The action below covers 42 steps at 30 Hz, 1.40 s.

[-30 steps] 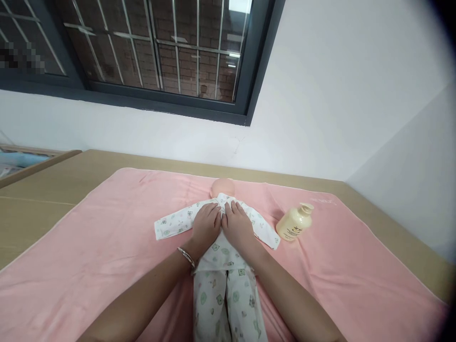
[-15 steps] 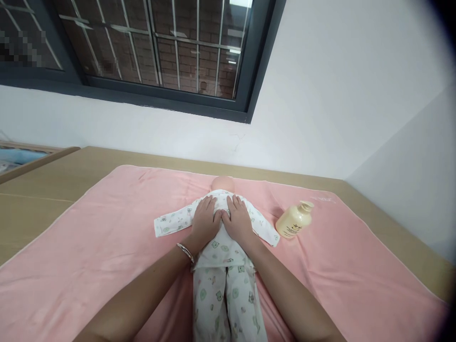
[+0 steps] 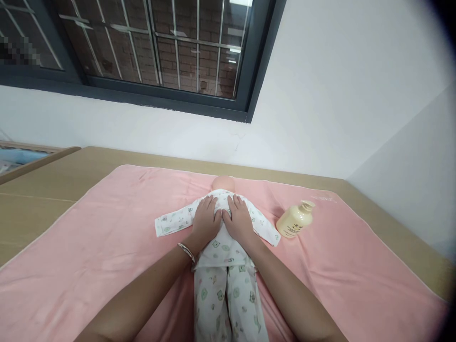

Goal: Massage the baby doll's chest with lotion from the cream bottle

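A baby doll (image 3: 223, 182) in white printed pyjamas (image 3: 225, 280) lies on a pink towel (image 3: 107, 247), its head pointing away from me. My left hand (image 3: 205, 219) lies flat on the left side of the doll's upper body, fingers stretched out. Beside it, my right hand (image 3: 238, 218) rests flat on the right side, thumbs almost touching. A silver bangle (image 3: 186, 251) circles my left wrist. The doll's sleeves spread out to both sides.
A cream pump bottle (image 3: 295, 220) lies on the towel to the right of the doll. The towel covers a tan surface (image 3: 42, 190) set against a white wall, with a dark-framed barred window (image 3: 160, 52) above.
Both hands have slid a little up the doll's body toward its shoulders, and the fingers have spread slightly. The bottle has not moved.
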{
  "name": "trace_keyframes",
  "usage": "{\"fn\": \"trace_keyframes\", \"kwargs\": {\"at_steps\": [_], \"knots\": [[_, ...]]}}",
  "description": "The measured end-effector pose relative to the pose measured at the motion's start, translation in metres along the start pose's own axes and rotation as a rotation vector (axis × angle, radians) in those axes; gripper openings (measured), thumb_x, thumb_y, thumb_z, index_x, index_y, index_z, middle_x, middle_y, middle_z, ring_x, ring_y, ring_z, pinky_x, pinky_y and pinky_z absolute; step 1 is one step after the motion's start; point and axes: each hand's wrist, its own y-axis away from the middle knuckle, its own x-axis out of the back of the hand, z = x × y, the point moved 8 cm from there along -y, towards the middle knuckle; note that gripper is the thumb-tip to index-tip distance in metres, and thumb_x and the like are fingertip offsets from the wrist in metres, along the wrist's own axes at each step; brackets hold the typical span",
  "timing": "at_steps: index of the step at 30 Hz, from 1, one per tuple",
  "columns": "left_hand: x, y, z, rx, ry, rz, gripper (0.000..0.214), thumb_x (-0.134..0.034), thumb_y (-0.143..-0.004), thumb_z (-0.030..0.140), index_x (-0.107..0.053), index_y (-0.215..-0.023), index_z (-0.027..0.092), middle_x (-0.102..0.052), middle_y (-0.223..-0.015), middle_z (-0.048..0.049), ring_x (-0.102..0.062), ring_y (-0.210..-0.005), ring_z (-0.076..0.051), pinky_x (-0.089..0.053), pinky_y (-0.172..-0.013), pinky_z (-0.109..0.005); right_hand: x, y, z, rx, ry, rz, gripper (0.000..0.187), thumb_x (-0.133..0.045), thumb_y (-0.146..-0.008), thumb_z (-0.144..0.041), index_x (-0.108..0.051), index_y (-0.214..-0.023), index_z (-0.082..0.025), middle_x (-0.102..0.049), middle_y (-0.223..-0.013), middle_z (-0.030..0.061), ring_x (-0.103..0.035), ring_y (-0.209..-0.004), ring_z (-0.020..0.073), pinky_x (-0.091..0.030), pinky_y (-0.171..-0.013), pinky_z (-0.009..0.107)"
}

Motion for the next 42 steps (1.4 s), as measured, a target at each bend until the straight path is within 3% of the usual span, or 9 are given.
{"fn": "trace_keyframes", "kwargs": {"at_steps": [35, 42], "knots": [[0.0022, -0.0003, 0.0009, -0.002, 0.016, 0.018, 0.039, -0.041, -0.09, 0.025, -0.052, -0.126, 0.014, -0.057, -0.129, -0.0152, -0.049, -0.123, -0.029, -0.041, -0.107, -0.051, 0.0027, 0.0005, -0.001, 0.006, 0.001, 0.007, 0.053, -0.039, -0.099, -0.033, -0.036, -0.145, -0.009, -0.029, -0.15, 0.0158, -0.02, -0.14, 0.0268, -0.016, -0.114, 0.04], [-0.0001, -0.0015, 0.0015, -0.002, -0.021, -0.023, 0.044, -0.04, -0.09, 0.026, -0.048, -0.129, 0.009, -0.054, -0.131, -0.0187, -0.046, -0.125, -0.032, -0.038, -0.108, -0.052, 0.0051, 0.0038, 0.0028, -0.091, 0.021, 0.035, 0.057, -0.042, -0.097, -0.039, -0.035, -0.146, -0.011, -0.03, -0.149, 0.017, -0.02, -0.14, 0.0291, -0.014, -0.114, 0.045]]}}
